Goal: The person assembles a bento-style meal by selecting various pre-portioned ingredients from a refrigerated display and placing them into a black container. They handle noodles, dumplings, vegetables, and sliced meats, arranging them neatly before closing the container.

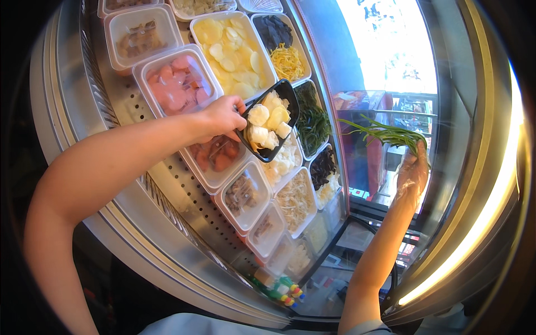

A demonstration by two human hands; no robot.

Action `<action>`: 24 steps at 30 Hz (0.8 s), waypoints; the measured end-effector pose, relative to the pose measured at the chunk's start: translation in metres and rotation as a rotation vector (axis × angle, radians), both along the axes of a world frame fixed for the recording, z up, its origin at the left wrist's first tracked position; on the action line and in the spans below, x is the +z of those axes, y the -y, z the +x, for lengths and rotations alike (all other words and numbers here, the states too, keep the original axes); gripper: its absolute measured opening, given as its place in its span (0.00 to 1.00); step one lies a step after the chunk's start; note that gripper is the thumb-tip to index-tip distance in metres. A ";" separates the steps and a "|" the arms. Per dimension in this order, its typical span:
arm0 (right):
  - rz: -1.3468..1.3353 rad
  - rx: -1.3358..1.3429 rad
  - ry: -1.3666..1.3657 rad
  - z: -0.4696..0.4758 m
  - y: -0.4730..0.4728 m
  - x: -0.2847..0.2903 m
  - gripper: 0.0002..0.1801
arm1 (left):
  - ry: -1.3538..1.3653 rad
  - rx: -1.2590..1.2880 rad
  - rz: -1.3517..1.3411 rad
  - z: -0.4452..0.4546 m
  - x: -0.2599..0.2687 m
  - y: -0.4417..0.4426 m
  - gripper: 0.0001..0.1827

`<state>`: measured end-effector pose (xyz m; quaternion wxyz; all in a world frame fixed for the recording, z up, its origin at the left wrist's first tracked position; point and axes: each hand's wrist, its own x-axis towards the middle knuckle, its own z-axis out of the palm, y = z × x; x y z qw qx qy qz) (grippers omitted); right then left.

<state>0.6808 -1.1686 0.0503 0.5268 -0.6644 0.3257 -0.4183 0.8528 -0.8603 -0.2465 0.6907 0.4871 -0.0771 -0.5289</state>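
My left hand [224, 117] grips the edge of a black plastic tray [290, 90] heaped with pale, cut pieces of food [268, 119]. The tray is held tilted above the food tubs, beside the tub of sliced potatoes [234, 54]. My right hand [412, 171], in a clear plastic glove, is raised at the right. It holds a bunch of long green stalks [393, 135], whose tips hang out to the left. Below and between the hands lies a tub of dark green seaweed-like strands [312, 119].
Lidded tubs of pink food [178, 83] and brown pieces [142, 39] stand on the perforated metal shelf [176, 178]. Bean sprouts [294, 201] fill another tub. Green bottles [278, 289] stand at the lower end. A glass pane [335, 71] and a lit strip [481, 234] bound the right side.
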 end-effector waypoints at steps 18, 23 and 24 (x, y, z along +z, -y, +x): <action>-0.193 0.341 -0.743 0.061 -0.096 -0.184 0.14 | -0.075 -0.086 -0.147 -0.006 0.015 0.005 0.15; -0.431 0.301 -0.814 0.037 -0.126 -0.175 0.28 | -0.083 -0.085 -0.137 -0.004 0.017 0.000 0.16; -0.380 0.267 -0.786 0.034 -0.131 -0.170 0.28 | -0.086 -0.099 -0.142 -0.007 0.018 0.000 0.16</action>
